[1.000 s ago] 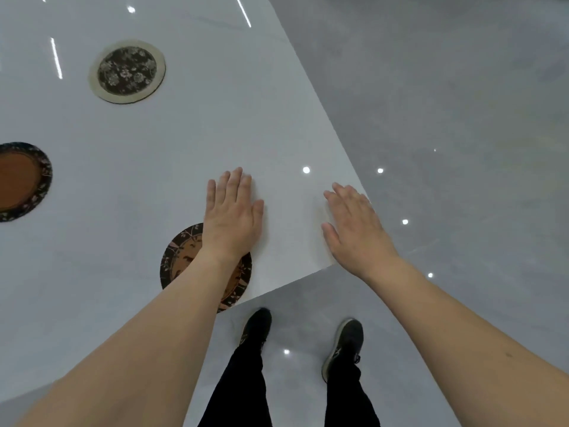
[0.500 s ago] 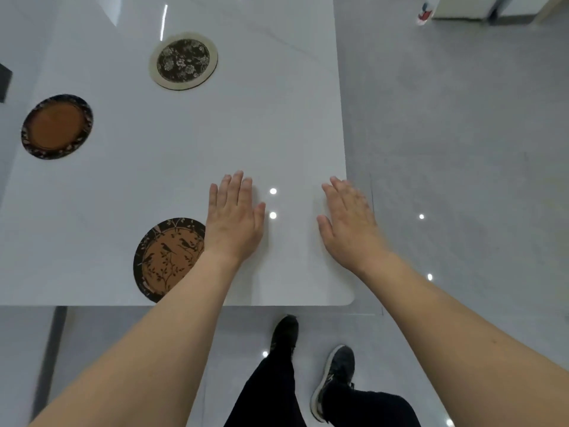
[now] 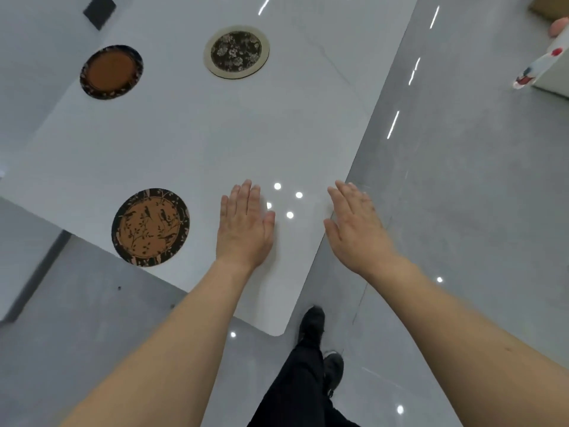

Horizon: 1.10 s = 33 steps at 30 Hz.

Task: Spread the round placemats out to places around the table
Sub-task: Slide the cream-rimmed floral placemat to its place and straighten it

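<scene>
- Two bare forearms are reaching forward from the bottom of the view, palms down, both hands flat and holding nothing.
- The left hand (image 3: 244,224) is hovering over or resting on the white table (image 3: 191,143) near its close corner, fingers extended and lying close together; whether it is touching the top cannot be told.
- The right hand (image 3: 354,223) is stretching out at the table's right edge, fingers straight and slightly fanned, part of it over the floor.
- Three round placemats are lying apart on the table: the bird-patterned mat (image 3: 150,227) just left of the left hand by the near edge, the plain brown mat (image 3: 111,71) far left, and the floral mat with a pale rim (image 3: 236,51) at the far side.
- The glossy table is reflecting small ceiling lights between the hands.
- The grey tiled floor (image 3: 462,195) is surrounding the table; a dark shoe (image 3: 312,326) and dark trouser leg are showing below the corner.
</scene>
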Available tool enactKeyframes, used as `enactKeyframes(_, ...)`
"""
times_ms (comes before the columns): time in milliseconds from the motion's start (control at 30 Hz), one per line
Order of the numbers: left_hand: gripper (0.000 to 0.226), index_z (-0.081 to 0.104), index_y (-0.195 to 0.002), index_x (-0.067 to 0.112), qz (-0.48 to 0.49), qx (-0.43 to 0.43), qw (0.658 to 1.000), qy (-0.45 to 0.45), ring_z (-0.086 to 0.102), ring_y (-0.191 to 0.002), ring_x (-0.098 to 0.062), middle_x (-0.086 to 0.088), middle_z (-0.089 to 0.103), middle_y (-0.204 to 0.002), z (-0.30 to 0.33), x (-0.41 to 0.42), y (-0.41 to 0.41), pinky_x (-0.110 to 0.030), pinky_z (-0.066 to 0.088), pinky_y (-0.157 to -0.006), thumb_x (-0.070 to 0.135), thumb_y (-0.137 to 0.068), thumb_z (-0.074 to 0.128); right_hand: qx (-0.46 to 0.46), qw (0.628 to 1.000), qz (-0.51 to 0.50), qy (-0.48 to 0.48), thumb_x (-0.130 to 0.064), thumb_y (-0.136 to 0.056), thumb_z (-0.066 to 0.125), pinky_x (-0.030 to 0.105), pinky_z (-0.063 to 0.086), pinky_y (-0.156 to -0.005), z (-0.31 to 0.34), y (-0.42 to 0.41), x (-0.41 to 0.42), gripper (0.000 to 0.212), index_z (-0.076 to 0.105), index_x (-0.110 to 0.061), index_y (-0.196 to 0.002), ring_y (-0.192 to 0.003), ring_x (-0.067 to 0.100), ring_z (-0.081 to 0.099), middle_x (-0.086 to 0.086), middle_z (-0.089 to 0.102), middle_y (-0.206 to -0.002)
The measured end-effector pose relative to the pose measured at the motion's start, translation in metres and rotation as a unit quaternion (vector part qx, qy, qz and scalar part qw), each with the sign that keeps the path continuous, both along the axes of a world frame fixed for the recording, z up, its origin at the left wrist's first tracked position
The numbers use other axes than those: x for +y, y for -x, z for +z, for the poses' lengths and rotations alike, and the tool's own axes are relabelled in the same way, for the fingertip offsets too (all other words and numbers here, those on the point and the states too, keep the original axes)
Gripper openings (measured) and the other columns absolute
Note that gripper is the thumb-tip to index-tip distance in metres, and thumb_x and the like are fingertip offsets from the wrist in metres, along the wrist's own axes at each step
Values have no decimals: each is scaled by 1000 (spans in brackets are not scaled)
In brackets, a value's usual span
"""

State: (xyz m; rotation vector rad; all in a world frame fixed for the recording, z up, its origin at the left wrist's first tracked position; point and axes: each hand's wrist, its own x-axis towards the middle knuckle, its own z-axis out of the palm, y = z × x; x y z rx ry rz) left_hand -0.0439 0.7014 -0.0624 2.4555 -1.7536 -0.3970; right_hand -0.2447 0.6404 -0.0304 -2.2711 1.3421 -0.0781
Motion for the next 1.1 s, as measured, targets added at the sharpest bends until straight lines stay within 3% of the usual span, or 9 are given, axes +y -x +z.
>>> enactKeyframes(267, 61, 18, -153, 7, 87, 35, 996, -5, 6, -150, -25, -9, 13, -162, -10, -47, 27, -40, -3, -122, 34, -100, 31, 5, 997, 75, -5, -27, -100, 34, 34, -3, -120, -3, -3, -70, 56, 18, -9, -151, -148, 23, 4, 9, 11, -161)
enactKeyframes(600, 60, 24, -151, 3, 217, 16, 976, 16, 16, -147, -29, -13, 22, -159, 10, -112, 41, -42, 7, -121, 32, -100, 35, -4, 982, 189, -16, -24, -100, 36, 39, 3, -120, 1, 0, -182, 56, 19, -8, -150, -148, 24, 5, 9, 12, -161)
enactKeyframes(800, 61, 24, -151, 2, 291, 42, 955, 38, 20, -145, -28, -14, 25, -158, 8, -148, 23, -39, 13, -121, 33, -100, 37, -3, 966, 257, -22, -24, -100, 36, 39, 4, -121, 2, -47, -245, 56, 19, -9, -151, -148, 23, 6, 9, 12, -161)
enactKeyframes(1100, 60, 29, -149, 10, 421, 57, 903, 63, 30, -136, -31, -9, 33, -153, -5, -240, -33, -40, 27, -110, 38, -97, 42, -43, 969, 243, -24, -27, -98, 41, 38, 13, -119, -9, -137, -363, 56, 26, -9, -148, -145, 25, 17, 9, 23, -157)
